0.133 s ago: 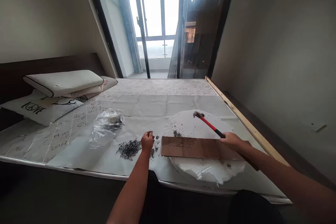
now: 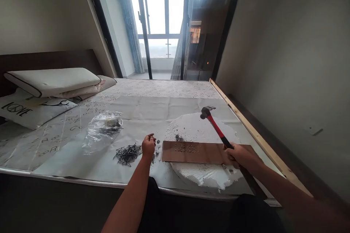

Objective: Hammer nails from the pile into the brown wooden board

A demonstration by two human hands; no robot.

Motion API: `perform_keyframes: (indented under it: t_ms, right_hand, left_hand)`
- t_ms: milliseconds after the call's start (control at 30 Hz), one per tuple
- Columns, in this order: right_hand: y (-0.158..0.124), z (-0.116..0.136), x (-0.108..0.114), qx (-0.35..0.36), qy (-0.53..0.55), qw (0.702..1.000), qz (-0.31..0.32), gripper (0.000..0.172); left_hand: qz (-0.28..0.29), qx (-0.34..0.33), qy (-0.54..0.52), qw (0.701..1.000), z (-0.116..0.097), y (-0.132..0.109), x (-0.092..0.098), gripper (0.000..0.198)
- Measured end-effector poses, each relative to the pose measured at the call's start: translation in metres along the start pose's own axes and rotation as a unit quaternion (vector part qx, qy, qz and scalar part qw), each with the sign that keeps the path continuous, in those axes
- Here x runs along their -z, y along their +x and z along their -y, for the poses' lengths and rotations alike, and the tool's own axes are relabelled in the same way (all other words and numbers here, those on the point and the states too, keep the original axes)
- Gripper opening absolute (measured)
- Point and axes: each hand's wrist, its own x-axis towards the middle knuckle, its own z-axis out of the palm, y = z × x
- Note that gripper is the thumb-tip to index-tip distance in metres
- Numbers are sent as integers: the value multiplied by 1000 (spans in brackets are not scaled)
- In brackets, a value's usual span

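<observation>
My right hand (image 2: 240, 156) grips the black end of a claw hammer (image 2: 216, 123) with a red and black handle, its head raised above a white foam slab. Under it lies a brown wooden board (image 2: 210, 153) with several nail heads or small holes toward its left end. My left hand (image 2: 148, 145) is closed, fingertips together, just left of the board; whatever it may hold is too small to make out. Beside that hand is a pile of dark nails (image 2: 128, 154).
The round white foam slab (image 2: 202, 176) supports the board, with grey crumbs (image 2: 179, 137) on it. A clear plastic bag (image 2: 102, 131) with dark contents lies on the grey sheet (image 2: 142, 107) covering the bed. Pillows (image 2: 54, 82) sit at the left; a wooden rail (image 2: 246, 127) runs along the right.
The hammer has turned in my right hand, its claw now pointing right and its head slightly higher. My view has shifted a little, moving the scene leftward. My left hand stays closed.
</observation>
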Motion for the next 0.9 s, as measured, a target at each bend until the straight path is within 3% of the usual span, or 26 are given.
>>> perform_keyframes:
  t_ms: [67, 167, 367, 500, 633, 800, 900]
  right_hand:
    - [-27, 2, -9, 26, 122, 991, 54, 18]
    - [-58, 4, -23, 26, 181, 980, 85, 29]
    - [-95, 7, -35, 35, 199, 974, 106, 33]
    - [-107, 3, -35, 20, 214, 971, 105, 40]
    - [-113, -7, -37, 5, 224, 969, 104, 44]
    - [-123, -18, -41, -14, 248, 960, 130, 43]
    - [-129, -18, -45, -31, 242, 957, 155, 42]
  left_hand:
    - [1, -44, -8, 999, -13, -11, -6, 31]
    - [33, -120, 5, 992, -33, -35, -25, 25]
    - [212, -131, 47, 967, -56, -78, -85, 19]
    - [228, -149, 87, 958, -56, -83, -101, 17]
    - [221, -158, 116, 955, -52, -76, -90, 15]
    - [172, -144, 128, 966, -41, -56, -50, 19]
    - [184, -129, 128, 966, -29, -52, -30, 17]
